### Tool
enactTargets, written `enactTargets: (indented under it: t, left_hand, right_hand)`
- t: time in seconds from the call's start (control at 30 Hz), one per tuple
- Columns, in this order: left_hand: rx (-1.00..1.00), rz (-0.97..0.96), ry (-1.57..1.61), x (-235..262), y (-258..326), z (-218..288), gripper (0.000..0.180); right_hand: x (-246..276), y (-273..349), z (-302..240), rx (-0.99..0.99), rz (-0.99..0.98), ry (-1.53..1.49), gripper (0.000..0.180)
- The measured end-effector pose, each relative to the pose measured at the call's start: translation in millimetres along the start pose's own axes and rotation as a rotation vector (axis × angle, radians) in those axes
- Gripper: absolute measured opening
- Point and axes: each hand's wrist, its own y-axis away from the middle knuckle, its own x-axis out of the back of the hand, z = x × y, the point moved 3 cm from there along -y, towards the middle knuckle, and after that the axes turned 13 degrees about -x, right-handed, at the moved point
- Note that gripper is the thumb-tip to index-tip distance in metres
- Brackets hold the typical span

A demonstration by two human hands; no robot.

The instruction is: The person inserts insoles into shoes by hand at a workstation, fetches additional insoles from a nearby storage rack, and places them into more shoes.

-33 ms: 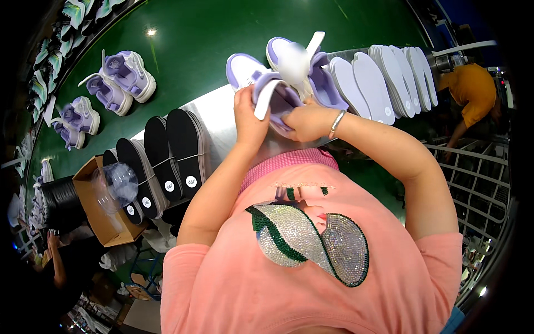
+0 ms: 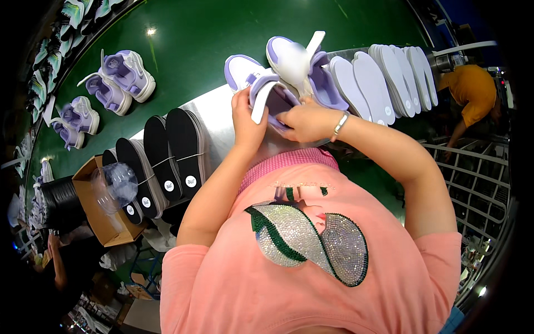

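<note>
- Held shoe (image 2: 259, 84), white and lavender, the landmark here: it lies over the metal strip (image 2: 216, 106) along the counter (image 2: 222, 30), toe pointing away from the person, opening toward the body.
- Left hand (image 2: 248, 120): closed around the near left side of the held shoe.
- Right hand (image 2: 308, 120): fingers bent at the right rim of the same opening, tips partly hidden; from where I stand, I cannot tell how tightly they grip.
- Good practice, in my judgement: the left hand bears firm so the shoe does not twist, while the right works close to the rim without creasing the lining.
- Obstructions: a white strap (image 2: 260, 103) hangs across the opening's left part and is best kept aside; a second shoe (image 2: 327, 83) crowds the held shoe's right side.
- Surroundings: right of the held shoe, white insoles (image 2: 375, 83); left of it, tied black insoles (image 2: 182, 147) and a cardboard box (image 2: 89, 203); farther left, paired shoes (image 2: 133, 72).
</note>
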Motion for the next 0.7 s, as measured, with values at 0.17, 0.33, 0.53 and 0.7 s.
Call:
enactTargets:
  t: [0.17,0.33,0.53,0.7]
  left_hand:
    - [0.006,0.055,0.107,12,23,0,0.043]
    - [-0.017,0.016,0.095,12,9,13,0.044]
    - [-0.035,-0.086,-0.036,-11,-10,19,0.046]
    - [-0.05,-0.082,-0.041,-21,-19,9,0.043]
  right_hand:
    - [67,49,3,0.039,0.505,-0.472,0.024]
    - [29,49,-19,0.046,0.243,0.069,0.032]
    - [-4,2,-1,-0.112,-0.028,0.116,0.012]
    - [-2,0,8,-0.148,0.011,-0.031,0.011]
